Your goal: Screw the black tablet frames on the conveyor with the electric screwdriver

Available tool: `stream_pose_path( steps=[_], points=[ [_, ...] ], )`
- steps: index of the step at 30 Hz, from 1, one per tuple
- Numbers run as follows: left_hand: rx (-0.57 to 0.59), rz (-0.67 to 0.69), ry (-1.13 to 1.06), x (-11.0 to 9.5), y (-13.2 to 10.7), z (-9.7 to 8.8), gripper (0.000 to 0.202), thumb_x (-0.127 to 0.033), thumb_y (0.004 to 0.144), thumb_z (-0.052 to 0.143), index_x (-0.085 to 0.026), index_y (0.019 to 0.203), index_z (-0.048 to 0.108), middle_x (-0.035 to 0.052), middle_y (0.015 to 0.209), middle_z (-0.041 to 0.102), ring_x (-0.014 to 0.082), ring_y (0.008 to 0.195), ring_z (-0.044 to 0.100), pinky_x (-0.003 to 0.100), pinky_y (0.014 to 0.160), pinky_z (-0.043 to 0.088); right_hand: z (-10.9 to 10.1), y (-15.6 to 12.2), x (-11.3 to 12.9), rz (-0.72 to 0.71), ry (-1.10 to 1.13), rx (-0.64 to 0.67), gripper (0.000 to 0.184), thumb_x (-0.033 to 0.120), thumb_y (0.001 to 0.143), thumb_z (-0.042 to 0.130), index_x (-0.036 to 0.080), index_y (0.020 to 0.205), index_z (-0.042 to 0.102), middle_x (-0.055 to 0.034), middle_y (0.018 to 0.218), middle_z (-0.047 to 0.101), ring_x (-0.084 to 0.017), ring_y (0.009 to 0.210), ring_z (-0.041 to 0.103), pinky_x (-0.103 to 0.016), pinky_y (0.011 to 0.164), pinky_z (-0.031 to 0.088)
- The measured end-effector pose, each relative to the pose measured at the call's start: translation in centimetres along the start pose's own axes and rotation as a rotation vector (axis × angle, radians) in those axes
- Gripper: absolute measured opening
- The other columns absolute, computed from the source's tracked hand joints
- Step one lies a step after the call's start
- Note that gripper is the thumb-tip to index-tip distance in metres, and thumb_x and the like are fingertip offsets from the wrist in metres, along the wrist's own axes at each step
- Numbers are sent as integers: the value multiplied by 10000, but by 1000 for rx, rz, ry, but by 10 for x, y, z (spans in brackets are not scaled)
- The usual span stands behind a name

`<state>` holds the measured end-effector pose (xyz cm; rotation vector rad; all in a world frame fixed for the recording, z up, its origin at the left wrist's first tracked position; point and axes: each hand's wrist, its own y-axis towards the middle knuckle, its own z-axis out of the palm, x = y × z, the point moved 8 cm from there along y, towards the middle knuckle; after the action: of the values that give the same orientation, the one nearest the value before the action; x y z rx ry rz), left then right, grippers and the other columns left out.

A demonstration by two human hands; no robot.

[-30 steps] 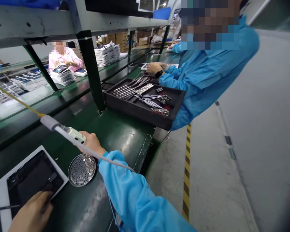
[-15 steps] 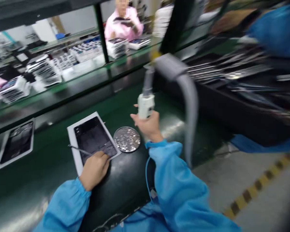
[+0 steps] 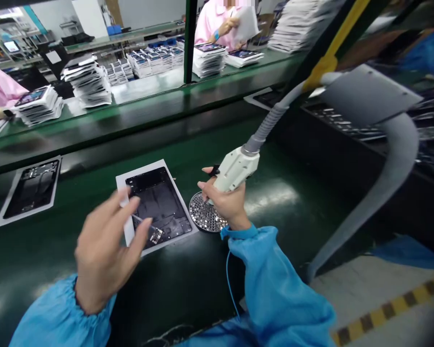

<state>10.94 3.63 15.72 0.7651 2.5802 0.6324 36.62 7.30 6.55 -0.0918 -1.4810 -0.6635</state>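
Note:
My left hand [image 3: 104,246] is raised over the left edge of a dark tablet housing [image 3: 155,197], its fingers spread and no object visible in its grip. The housing lies on a white sheet [image 3: 121,182]. In its lower part sits a small circuit board [image 3: 156,235], with a thin strip running from it toward my left fingers. My right hand [image 3: 229,202] is wrapped around a white powered screwdriver [image 3: 237,168] on a ribbed grey hose. The tool points down at a round metal dish [image 3: 202,217] of small shiny parts, right of the housing. My fingers hide its tip.
Another opened device [image 3: 32,188] lies on a sheet at the left. A grey bracket and thick tube [image 3: 386,159] rise at the right. Beyond the green ledge stand stacked devices [image 3: 87,82] and two people in pink. A black bin [image 3: 347,164] flanks the bench.
My left hand has lifted off the housing and spread its fingers. The screwdriver has tilted and come down over the dish with my right hand. The view has shifted.

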Motion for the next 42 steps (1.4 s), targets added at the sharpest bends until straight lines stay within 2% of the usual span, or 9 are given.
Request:
stream_pose_path(
  steps=[4,5,7,11,19,24,32,37,42],
  points=[
    [730,-119,182,9,-9,72,246,-409,866,604,-192,925,703,64,908,716,239,796,682,311,659,520,3,-1,-8,2,-4,6,293,222,699,719,161,962,605,43,509,577,-150,430,540,-308,507,485],
    [851,-155,209,15,-14,86,252,-419,860,609,-186,894,700,72,882,711,250,798,677,311,640,504,4,-2,-9,6,-7,13,291,225,700,719,159,958,603,43,503,572,-152,428,539,-305,500,480],
    [951,-193,213,22,-18,104,271,-439,844,623,-178,861,692,91,885,702,268,846,669,312,650,484,6,-2,-9,7,-23,23,272,235,707,714,156,942,602,44,484,559,-151,418,530,-304,503,477],
    [1015,-211,171,29,-22,124,251,-422,793,673,-183,868,690,96,902,699,279,899,661,304,670,454,7,-3,-8,0,-62,23,261,243,716,700,151,942,605,47,468,554,-142,403,514,-309,525,484],
    [1001,-214,26,31,-22,127,127,-322,764,706,-211,817,675,38,865,697,223,859,643,269,634,386,6,-2,-12,-2,-83,14,254,263,705,691,155,916,598,53,465,553,-139,406,517,-326,559,502],
    [942,-212,-61,34,-17,128,68,-248,805,660,-198,760,649,25,770,678,189,747,622,258,589,343,8,-3,-11,26,-84,29,230,280,701,694,158,862,582,56,450,541,-138,402,513,-323,544,492],
    [824,-260,-243,38,-12,137,88,-222,852,602,-173,867,674,34,790,693,164,728,634,235,620,414,7,-2,-18,52,-55,19,252,270,684,710,150,872,592,39,472,562,-138,407,520,-297,505,478],
    [782,-245,-207,42,-12,139,185,-346,832,655,-170,862,701,50,850,706,176,745,633,247,622,420,8,-2,-16,40,-63,23,254,274,691,707,147,883,598,48,462,552,-140,402,523,-300,506,484],
    [838,-209,-125,40,-14,139,173,-310,766,718,-177,876,712,49,907,694,178,789,628,245,640,420,2,-6,4,-32,-55,-8,240,237,712,709,155,911,604,56,475,555,-135,397,514,-296,497,476]
  ],
)
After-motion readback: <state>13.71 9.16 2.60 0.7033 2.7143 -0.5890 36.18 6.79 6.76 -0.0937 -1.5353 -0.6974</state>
